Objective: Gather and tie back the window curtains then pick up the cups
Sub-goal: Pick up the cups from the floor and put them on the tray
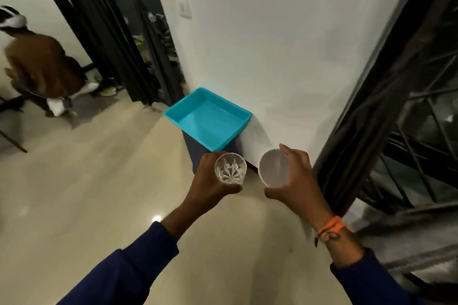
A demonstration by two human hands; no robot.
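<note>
Cut-glass cup (230,168) in the left hand's (213,181) curled fingers, white cup (273,168) gripped by the right hand (297,178); both upright, just short of the turquoise tray (173,116), the left hand nearer.

Count: 2 cups, cut-glass tumbler (230,168) and white cup (274,168), centre frame. 1 turquoise tray (207,118) above them. 1 other person (39,62), upper left.

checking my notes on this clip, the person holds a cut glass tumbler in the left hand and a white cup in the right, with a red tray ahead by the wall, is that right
Not quite: the tray is turquoise blue, not red, as the head view shows. The rest stands: the left hand holds the cut glass tumbler, the right hand holds the white cup, and the tray sits ahead by the wall.
</note>
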